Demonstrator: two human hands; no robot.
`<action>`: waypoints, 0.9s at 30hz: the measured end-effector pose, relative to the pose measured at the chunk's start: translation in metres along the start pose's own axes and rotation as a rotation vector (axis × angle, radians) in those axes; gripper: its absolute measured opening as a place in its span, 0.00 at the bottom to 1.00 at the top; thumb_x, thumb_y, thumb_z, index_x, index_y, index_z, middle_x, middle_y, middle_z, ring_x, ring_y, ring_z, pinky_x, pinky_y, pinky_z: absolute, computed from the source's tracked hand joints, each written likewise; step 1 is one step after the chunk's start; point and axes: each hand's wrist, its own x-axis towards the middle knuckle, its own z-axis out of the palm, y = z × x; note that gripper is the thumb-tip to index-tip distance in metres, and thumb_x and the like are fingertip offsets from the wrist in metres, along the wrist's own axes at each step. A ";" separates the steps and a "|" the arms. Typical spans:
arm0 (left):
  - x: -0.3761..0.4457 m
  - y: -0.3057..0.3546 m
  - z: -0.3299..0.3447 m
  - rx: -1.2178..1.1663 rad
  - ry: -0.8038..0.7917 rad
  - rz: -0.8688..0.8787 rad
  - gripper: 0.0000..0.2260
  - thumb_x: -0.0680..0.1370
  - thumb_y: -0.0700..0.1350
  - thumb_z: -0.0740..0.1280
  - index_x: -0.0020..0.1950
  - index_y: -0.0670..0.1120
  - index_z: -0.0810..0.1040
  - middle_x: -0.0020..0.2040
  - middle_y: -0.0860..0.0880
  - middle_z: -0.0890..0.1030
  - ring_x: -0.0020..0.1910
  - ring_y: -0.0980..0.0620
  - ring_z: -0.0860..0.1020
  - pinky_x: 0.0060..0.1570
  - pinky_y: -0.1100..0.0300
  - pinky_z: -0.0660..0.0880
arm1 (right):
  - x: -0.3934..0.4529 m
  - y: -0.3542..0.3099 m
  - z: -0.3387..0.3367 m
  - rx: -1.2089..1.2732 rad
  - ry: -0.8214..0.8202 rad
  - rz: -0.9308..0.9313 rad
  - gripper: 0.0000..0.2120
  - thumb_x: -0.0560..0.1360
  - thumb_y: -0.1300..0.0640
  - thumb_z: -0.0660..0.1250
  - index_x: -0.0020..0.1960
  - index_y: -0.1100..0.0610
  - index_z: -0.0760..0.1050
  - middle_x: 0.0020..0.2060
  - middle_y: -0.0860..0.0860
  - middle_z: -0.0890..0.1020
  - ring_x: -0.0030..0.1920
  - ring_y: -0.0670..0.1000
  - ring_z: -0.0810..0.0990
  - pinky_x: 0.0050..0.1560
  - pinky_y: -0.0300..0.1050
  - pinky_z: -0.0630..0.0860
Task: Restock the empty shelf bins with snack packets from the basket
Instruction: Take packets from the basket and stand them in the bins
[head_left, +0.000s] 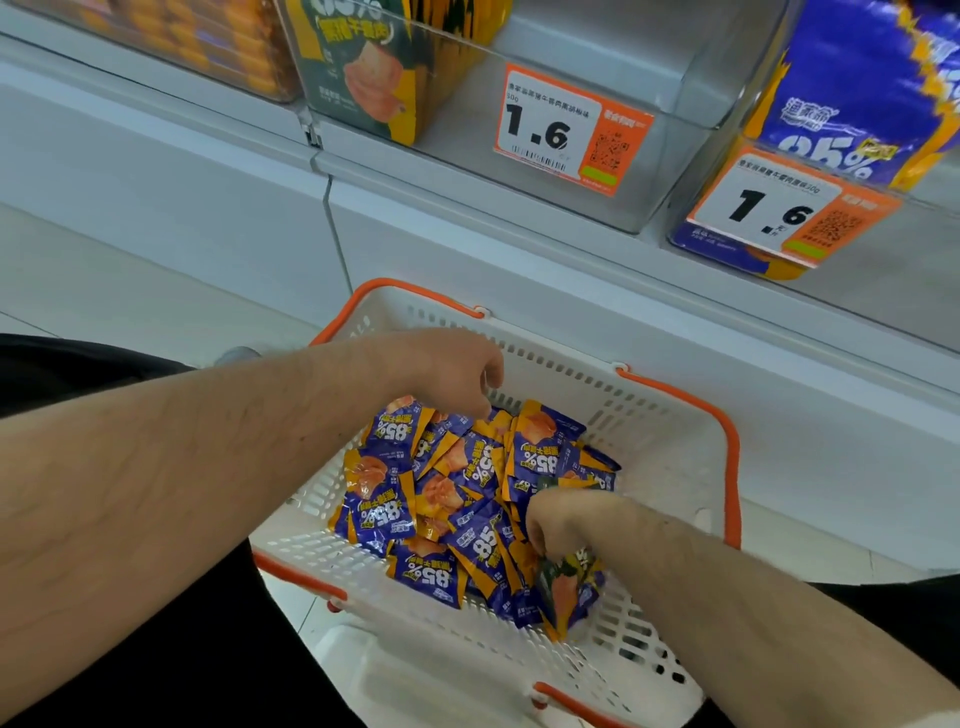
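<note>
A white plastic basket (670, 447) with orange handles stands on the floor below the shelf. Inside lies a heap of several blue-and-orange snack packets (467, 488) marked 85%. My left hand (452, 371) hovers over the far side of the heap, fingers curled downward, touching the top packets. My right hand (558, 519) is down in the heap at its near right side, fingers curled around a few packets (569, 587), one of them dark green. On the shelf above, a clear bin (597, 67) is mostly bare inside.
Green-and-orange packets (374, 67) fill the left part of that bin. A bin of blue packets (852, 104) stands at the right. Orange price tags (571, 130) reading 1.6 hang on the bin fronts. The white shelf base (519, 249) runs behind the basket.
</note>
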 end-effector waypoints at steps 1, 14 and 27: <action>-0.001 0.000 -0.001 -0.001 -0.009 -0.002 0.19 0.78 0.50 0.68 0.67 0.49 0.72 0.62 0.53 0.77 0.54 0.54 0.75 0.54 0.61 0.69 | -0.002 0.001 -0.009 0.020 0.020 -0.005 0.10 0.76 0.63 0.68 0.56 0.59 0.81 0.53 0.55 0.82 0.50 0.55 0.79 0.54 0.51 0.80; -0.063 -0.037 -0.071 -0.331 0.133 -0.448 0.44 0.69 0.58 0.76 0.77 0.44 0.58 0.71 0.43 0.68 0.64 0.42 0.74 0.59 0.41 0.76 | -0.057 -0.015 -0.132 1.925 0.676 -0.257 0.07 0.82 0.65 0.58 0.49 0.57 0.71 0.37 0.52 0.72 0.30 0.47 0.67 0.30 0.38 0.66; -0.067 -0.047 -0.069 -0.851 0.737 -0.340 0.08 0.74 0.35 0.67 0.41 0.47 0.77 0.46 0.44 0.81 0.42 0.47 0.79 0.45 0.51 0.81 | -0.078 -0.086 -0.134 2.113 0.468 -0.228 0.07 0.79 0.55 0.66 0.47 0.59 0.74 0.34 0.54 0.83 0.32 0.50 0.79 0.36 0.44 0.72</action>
